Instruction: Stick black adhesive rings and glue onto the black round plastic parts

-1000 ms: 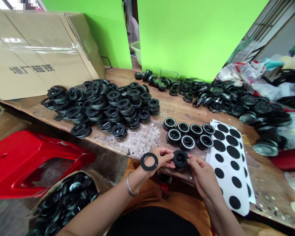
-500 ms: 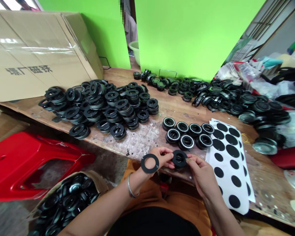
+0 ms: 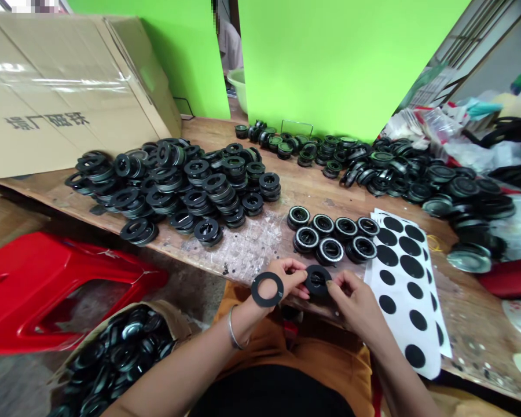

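At the table's front edge, my left hand (image 3: 289, 279) grips the left rim of a black round part (image 3: 317, 281) with a hole in its middle. My right hand (image 3: 351, 295) is closed at the part's right side, thumb and fingertips on its rim. A flat black ring (image 3: 267, 289) rests on the back of my left hand near the wrist, above a metal bangle (image 3: 233, 329). Just behind my hands stand several black round parts with pale rings on top (image 3: 330, 251). Fingertips under the held part are hidden.
Stacked black rings (image 3: 217, 191) pile up at left, before a cardboard box (image 3: 65, 87). White sheets with black round stickers (image 3: 402, 324) lie at right. More black parts (image 3: 373, 165) line the back. A red stool (image 3: 69, 278) and a filled carton (image 3: 178, 324) stand at lower left.
My right thumb and fingers have shifted slightly on the part's right rim. The view has tilted a little; the part and the ring on my left hand stay much the same.
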Motion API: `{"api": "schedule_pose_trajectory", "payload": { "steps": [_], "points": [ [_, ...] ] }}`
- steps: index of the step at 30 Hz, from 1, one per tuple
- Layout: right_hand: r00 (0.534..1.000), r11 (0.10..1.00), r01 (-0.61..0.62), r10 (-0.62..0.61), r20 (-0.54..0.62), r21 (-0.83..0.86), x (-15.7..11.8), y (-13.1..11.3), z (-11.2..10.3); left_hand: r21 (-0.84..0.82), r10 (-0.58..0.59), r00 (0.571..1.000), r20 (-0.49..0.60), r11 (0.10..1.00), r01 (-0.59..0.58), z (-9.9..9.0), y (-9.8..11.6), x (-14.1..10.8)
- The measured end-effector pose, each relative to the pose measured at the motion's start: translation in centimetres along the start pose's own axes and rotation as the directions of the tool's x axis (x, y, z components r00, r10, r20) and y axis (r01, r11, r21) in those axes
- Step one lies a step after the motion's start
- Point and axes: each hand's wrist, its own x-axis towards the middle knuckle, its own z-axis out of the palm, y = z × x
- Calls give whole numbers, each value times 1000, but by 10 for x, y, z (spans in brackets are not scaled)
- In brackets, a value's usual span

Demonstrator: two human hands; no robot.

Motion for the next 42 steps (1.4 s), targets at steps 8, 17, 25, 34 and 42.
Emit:
{"api": "schedule_pose_trajectory", "payload": {
  "steps": [8,17,25,34,42],
  "points": [
    [929,782,-343,199,313,521,12,6,-1,71,-20,985,172,997,8,-6,8,3],
    [947,812,-302,195,256,499,22,2,12,163,-12,973,231,986,-26,1,13,13],
    [889,769,-395,181,422,502,13,9,4,126,-21,978,209,992,-5,0,3,-2],
    [957,809,-251,124,264,532,5,17,18,138,12,974,227,989,-45,-11,25,-6],
    [970,879,-107,-11,244,465,0,25,24,459,560,829,10,734,-501,-78,190,24]
  ]
}}
